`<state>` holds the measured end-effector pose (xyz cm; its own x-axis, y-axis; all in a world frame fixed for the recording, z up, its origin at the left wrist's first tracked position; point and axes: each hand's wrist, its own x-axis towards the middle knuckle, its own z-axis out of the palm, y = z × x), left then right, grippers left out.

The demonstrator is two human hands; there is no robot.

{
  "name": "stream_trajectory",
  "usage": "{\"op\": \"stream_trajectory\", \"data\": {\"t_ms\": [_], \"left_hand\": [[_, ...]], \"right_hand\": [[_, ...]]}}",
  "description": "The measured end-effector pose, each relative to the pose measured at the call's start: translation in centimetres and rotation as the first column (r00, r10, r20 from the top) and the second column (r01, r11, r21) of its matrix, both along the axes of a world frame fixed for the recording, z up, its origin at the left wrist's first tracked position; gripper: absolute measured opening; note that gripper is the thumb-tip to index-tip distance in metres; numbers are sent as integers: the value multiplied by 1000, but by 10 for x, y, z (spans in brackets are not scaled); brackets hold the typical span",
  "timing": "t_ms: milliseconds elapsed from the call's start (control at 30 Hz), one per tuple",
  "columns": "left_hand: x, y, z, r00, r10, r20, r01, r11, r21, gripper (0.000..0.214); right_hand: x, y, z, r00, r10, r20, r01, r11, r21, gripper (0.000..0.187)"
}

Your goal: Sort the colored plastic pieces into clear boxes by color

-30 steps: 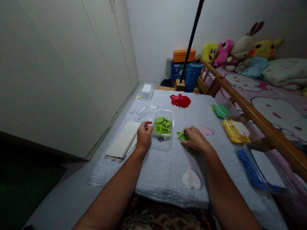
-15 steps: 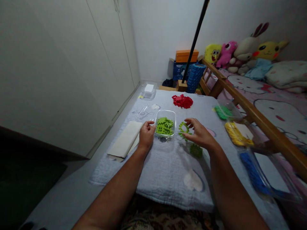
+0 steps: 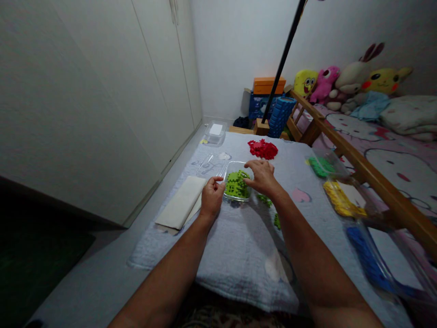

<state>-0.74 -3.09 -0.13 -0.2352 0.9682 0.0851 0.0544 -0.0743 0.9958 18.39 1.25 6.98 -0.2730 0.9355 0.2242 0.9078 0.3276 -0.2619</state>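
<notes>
A clear plastic box (image 3: 236, 200) holds a heap of light-green notched building pieces (image 3: 233, 186). My left hand (image 3: 212, 196) pinches the box's left rim between thumb and fingers. Over the right side of the box, my right hand (image 3: 262, 178) curls its thumb and fingers around a green ring-shaped piece (image 3: 244, 175), which sits low against the heap. More green pieces (image 3: 265, 199) lie on the cloth below my right wrist, and another green piece (image 3: 276, 221) is partly hidden by my forearm.
Red pieces (image 3: 262, 149) lie in a pile at the back. Boxes of green (image 3: 321, 166), yellow (image 3: 341, 198) and blue pieces (image 3: 367, 259) line the right edge beside a wooden bed rail (image 3: 362, 168). Folded cream sheet (image 3: 182, 202), clear lid (image 3: 210, 165) and another box (image 3: 215, 132) are left.
My right hand has moved left from the loose pieces to over the box, carrying the green ring-shaped piece. My left hand has stayed at the box rim. The view has shifted slightly.
</notes>
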Motion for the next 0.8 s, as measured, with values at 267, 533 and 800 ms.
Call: {"op": "stream_trajectory", "data": {"t_ms": [267,533,800], "left_hand": [[0,-1,2,1000,6,-11,-6,1000,-6,29],[0,-2,4,1000,-12,-10,12,1000,-7,29],[-1,0,3,1000,0,-12,0,1000,-8,31]], "right_hand": [[65,-20,-7,989,-132,-65,131,991,-20,36],[83,-54,-40,990,-61,130,99,944,-316,49],[86,-56,-32,999,-38,-2,36,959,-280,30]]}}
